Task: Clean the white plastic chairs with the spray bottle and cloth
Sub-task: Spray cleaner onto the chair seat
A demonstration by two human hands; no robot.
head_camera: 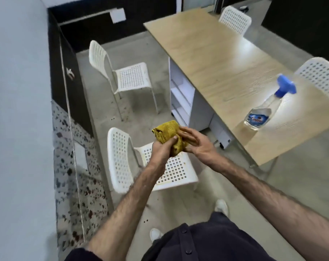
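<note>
My left hand (162, 150) grips a bunched yellow cloth (166, 131) above the near white plastic chair (120, 162). My right hand (195, 143) lies against the cloth's right side with its fingers spread and nearly straight. The chair's perforated seat shows yellowish stains at its edges. A clear spray bottle (263, 110) with a blue trigger head stands on the wooden table (207, 53) to the right, apart from both hands. A second white chair (122, 74) stands farther back on the floor.
Two more white chairs (235, 19) (321, 76) stand at the table's far side. A white drawer unit (184, 102) sits under the table. A dark partition and speckled wall (71, 166) run along the left. My feet are on the grey floor.
</note>
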